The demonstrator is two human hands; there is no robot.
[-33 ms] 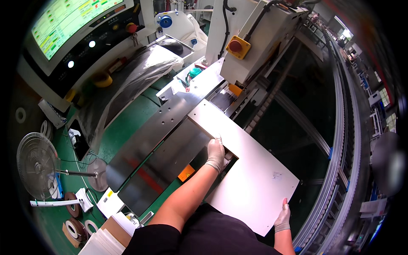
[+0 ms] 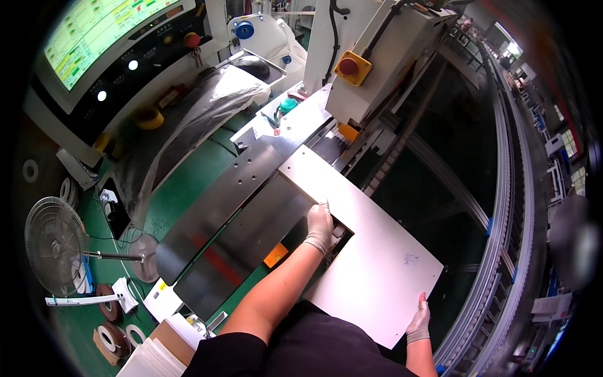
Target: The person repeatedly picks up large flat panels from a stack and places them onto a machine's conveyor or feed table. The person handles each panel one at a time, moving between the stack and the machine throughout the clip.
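Note:
A large white L-shaped panel (image 2: 370, 276) lies across the machine in front of my body, its narrow arm reaching up to the dark metal worktable (image 2: 251, 213). My left hand (image 2: 320, 224), in a pale glove, grips the panel's inner edge near the notch, thumb on top and fingers hidden below. At the panel's lower right edge, my gloved right hand (image 2: 419, 319) holds on, with the thumb over the top face. A faint mark shows on the panel near its right corner.
A control console (image 2: 125, 81) with a lit screen stands at upper left. A red emergency button on a yellow box (image 2: 352, 68) is fixed to the machine head. A fan (image 2: 56, 245) stands left; a rail conveyor (image 2: 502, 207) curves along the right. White boards (image 2: 151, 359) lie at lower left.

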